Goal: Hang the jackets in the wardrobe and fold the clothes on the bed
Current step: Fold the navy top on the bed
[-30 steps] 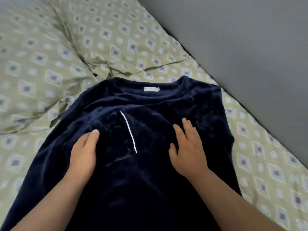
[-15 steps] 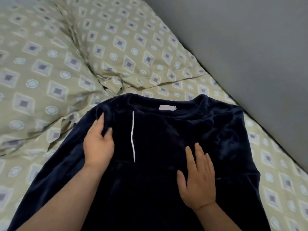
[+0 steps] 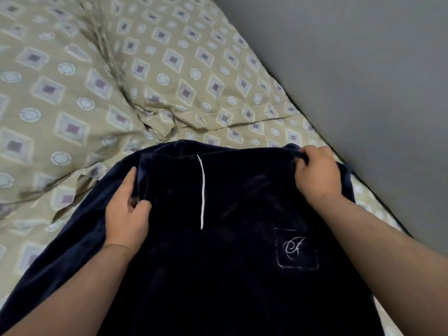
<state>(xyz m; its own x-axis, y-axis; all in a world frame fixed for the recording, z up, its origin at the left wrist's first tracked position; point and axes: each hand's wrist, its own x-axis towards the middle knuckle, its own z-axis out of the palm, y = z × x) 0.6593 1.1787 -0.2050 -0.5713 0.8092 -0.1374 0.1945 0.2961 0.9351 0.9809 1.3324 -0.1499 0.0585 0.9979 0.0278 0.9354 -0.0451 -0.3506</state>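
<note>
A dark navy velvety top [image 3: 232, 251] lies spread on the bed [image 3: 60, 132], with a white piping line down its front and a chest pocket [image 3: 297, 248] bearing a white embroidered monogram. My left hand [image 3: 127, 209] grips a fold of the fabric near the top's left shoulder. My right hand [image 3: 316, 170] grips the cloth at the right shoulder, close to the wall. The collar edge is folded over and its label is hidden.
Two pillows [image 3: 184, 69] in the same tan diamond-patterned cover lie beyond the top. A grey wall [image 3: 363, 69] runs along the bed's right edge. The top's left sleeve trails toward the lower left.
Both hands went from lying flat on the top to gripping its shoulders. The right hand moved up to the right shoulder. The pocket has come into view and the label is gone from sight.
</note>
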